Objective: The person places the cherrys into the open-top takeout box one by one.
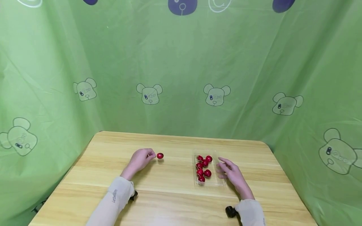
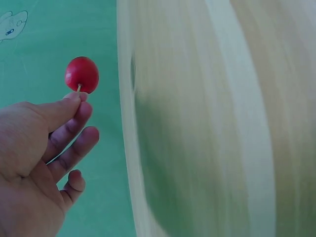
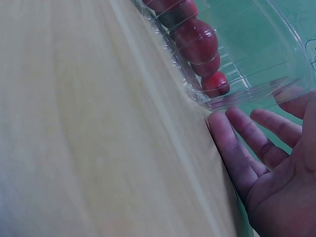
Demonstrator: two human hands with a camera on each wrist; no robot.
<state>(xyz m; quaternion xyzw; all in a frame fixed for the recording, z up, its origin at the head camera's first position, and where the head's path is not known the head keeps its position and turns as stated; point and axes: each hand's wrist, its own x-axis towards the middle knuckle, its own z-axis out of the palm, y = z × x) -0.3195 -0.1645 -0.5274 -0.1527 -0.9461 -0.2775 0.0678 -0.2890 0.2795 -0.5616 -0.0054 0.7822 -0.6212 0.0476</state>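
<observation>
A single red cherry (image 2: 82, 74) hangs off the fingertips of my left hand (image 1: 142, 158), which pinches its short stem between thumb and index finger. In the head view this cherry shows just above the wood, with a small shadow beneath it. To the right stands a clear plastic box (image 1: 217, 180) with several red cherries (image 1: 200, 172) in it, mostly along its left side. My right hand (image 1: 232, 172) is at the box's right side, fingers spread and loosely bent. In the right wrist view its fingertips (image 3: 217, 120) lie right at the box wall.
The light wooden table (image 1: 169, 207) carries all of this. A green curtain (image 1: 181, 119) with printed bear heads surrounds its back and sides. Black wrist devices (image 1: 231, 212) sit under both pale sleeves (image 1: 110, 201).
</observation>
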